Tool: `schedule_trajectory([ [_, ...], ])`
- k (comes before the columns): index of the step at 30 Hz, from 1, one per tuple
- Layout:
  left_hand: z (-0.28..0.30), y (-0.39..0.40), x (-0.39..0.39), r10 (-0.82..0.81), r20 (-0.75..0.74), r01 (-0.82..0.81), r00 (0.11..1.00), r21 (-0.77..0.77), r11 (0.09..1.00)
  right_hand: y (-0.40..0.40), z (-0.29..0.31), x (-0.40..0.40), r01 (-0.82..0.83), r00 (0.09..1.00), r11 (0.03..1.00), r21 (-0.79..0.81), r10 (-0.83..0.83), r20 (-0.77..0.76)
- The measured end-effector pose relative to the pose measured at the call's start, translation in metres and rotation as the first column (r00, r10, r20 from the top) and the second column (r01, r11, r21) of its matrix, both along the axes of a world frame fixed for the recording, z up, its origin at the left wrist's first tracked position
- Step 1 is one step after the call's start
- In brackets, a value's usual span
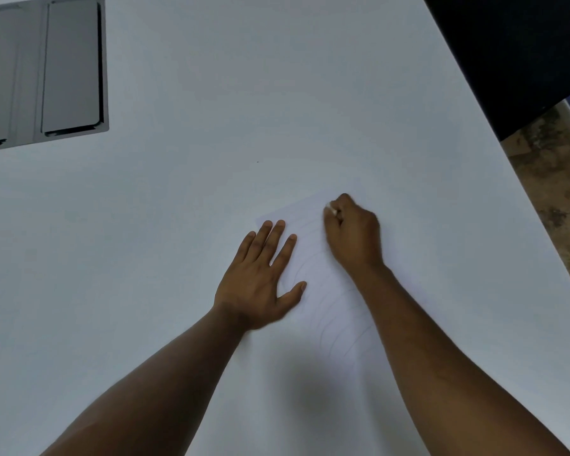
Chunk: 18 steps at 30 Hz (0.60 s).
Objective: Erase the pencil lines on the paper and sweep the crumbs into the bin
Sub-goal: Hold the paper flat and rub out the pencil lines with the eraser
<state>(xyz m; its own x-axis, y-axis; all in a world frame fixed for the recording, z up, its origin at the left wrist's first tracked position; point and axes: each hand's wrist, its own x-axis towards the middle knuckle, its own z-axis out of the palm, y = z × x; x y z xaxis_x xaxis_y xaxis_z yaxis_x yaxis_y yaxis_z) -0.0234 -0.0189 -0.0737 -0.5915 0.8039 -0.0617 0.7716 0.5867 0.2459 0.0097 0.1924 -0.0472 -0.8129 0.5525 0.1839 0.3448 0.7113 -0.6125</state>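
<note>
White table (211,93), matte, fills nearly the whole view; its right edge runs diagonally from the top toward the lower right.

Sheet of paper (329,311): white, lying flat on the table right of centre, nearer the near edge than the far one, turned a little out of square with the table. Faint curved pencil lines (334,327) cross it in a rough stack, most legible on the near half; the sheet's outline is hard to trace against the tabletop.

Left hand (260,278): palm down, fingers straight and slightly spread, pressing flat on the left margin of the paper, with the thumb lying out over the sheet. Forearm bare, entering from the near edge.

Right hand (352,232): fingers curled into a tight grip at the far end of the paper, knuckles up. A small white eraser (330,210) shows at the fingertips, pinched there and down against the sheet near its far edge. Forearm bare, crossing the right side of the paper.

Grey recessed panel (43,70): set into the table at its far left corner, two rectangular flaps side by side with dark seams.

Black object (514,54): large, beyond the table's right edge at the far right corner; its kind cannot be made out.

Floor (550,179): mottled brown, visible past the right edge.

Crumbs: none distinguishable at this sharpness.
</note>
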Motion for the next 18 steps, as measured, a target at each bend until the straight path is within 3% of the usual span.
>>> schedule_trajectory([
  [3,0.0,0.0,0.0,0.001,0.002,-0.001,1.0,0.001,1.0,-0.003,-0.001,-0.001,-0.028,0.999,0.995,0.091,0.026,0.028],
  [6,0.0,0.001,-0.001,-0.01,-0.002,0.01,1.0,0.005,1.0,0.025,-0.001,-0.002,0.129,0.991,0.978,0.161,-0.133,0.008],
  [11,0.0,0.0,0.0,-0.007,-0.006,0.007,1.0,-0.01,1.0,0.043,0.001,0.0,0.213,0.974,0.977,0.029,-0.214,0.071],
  [14,0.0,0.0,0.0,-0.008,-0.006,0.008,1.0,-0.004,1.0,0.025,0.003,0.001,0.13,0.992,0.992,0.0,-0.13,-0.002],
  [18,0.0,0.0,0.0,-0.015,-0.001,0.015,1.0,-0.019,1.0,-0.021,0.002,-0.001,-0.101,0.994,0.994,0.052,0.099,0.038],
])
